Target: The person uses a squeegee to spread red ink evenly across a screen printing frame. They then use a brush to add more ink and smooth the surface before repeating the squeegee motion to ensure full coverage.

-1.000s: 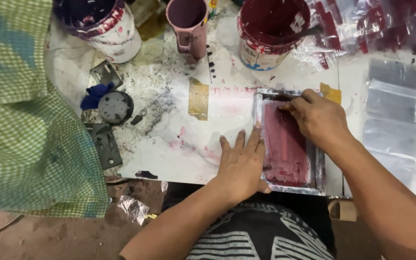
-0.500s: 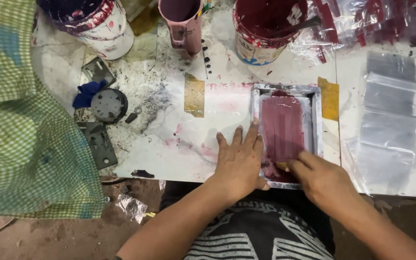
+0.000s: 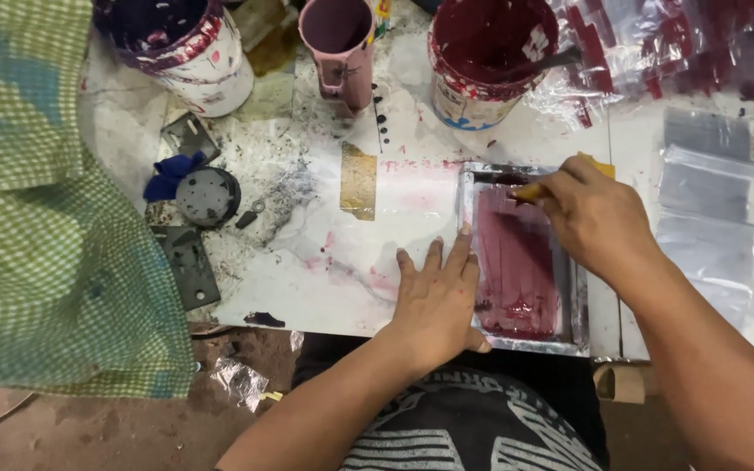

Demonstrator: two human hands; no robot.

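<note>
Right hand (image 3: 599, 218) now sitting at far end of metal-framed screen (image 3: 521, 262), back from near end half second ago, grip closing on yellow-handled squeegee (image 3: 530, 190): fresh pass likely starting. Left hand (image 3: 436, 301) lying flat, fingers spread, pressing screen's left edge onto white surface (image 3: 307, 270). Maroon paint bucket (image 3: 482, 61) standing beyond screen.

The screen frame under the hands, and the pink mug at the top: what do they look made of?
Screen frame: probably bare metal, perhaps aluminium; its rim is dull silver-grey with a soft sheen, smeared dark red. Pink mug: likely plastic; matte, evenly coloured wall with a moulded handle, though the look leaves this open.
</note>
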